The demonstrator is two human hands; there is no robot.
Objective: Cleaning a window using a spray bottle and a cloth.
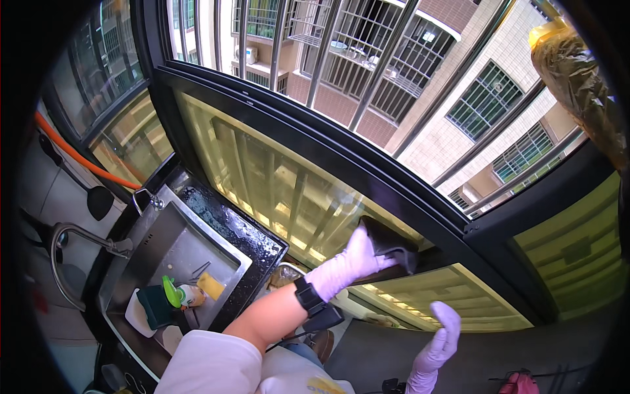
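My left hand point(362, 253), in a pale lilac glove with a black band at the wrist, reaches out to the lower window glass point(295, 182). It holds a dark cloth point(389, 237) by the near side, close to the frame's lower corner. A loose edge of the cloth blurs below the fingers. My right hand point(439, 337), gloved alike, is raised at the lower right with its fingers bent and nothing in them. It is apart from the glass.
At left is a steel sink point(241, 271) holding a green-topped bottle point(184, 295), a yellow sponge point(211, 285) and a dark green box point(155, 305). A curved faucet point(74, 231) rises beside it. Metal bars point(379, 64) stand outside the window; a plastic bag point(571, 69) hangs upper right.
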